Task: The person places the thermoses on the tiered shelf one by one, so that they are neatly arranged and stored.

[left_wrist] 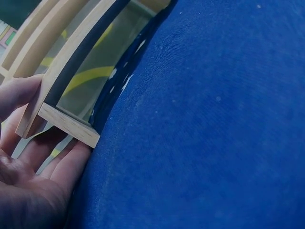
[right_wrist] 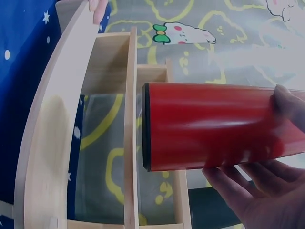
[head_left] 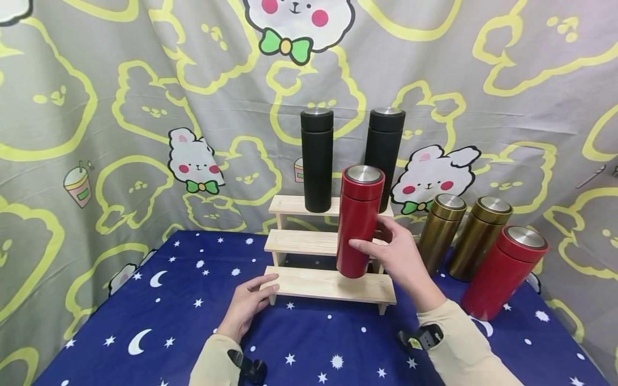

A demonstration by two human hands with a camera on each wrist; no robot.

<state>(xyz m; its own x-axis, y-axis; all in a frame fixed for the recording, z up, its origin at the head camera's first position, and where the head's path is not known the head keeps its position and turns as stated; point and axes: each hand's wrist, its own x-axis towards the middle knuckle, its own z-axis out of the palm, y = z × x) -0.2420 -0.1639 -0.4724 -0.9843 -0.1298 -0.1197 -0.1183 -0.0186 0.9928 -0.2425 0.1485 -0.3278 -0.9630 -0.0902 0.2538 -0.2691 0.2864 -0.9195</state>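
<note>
A red thermos bottle [head_left: 359,225] with a silver lid is gripped by my right hand [head_left: 393,246], thumb on one side and fingers on the other. It is held upright in front of a three-step wooden stand [head_left: 309,281]; in the right wrist view the bottle's dark-rimmed base [right_wrist: 147,126] shows over the steps. My left hand [head_left: 248,303] holds the left end of the lowest step. In the left wrist view its thumb [left_wrist: 21,93] lies against the board and its fingers reach around the leg. Two black thermos bottles [head_left: 317,161] [head_left: 384,145] stand on the top step.
Right of the stand are two gold thermos bottles [head_left: 440,230] [head_left: 479,238] and another red thermos bottle [head_left: 504,273]. A dark blue cloth [head_left: 193,316] with moons and stars covers the table. Behind hangs a grey curtain [head_left: 260,177] with cartoon figures.
</note>
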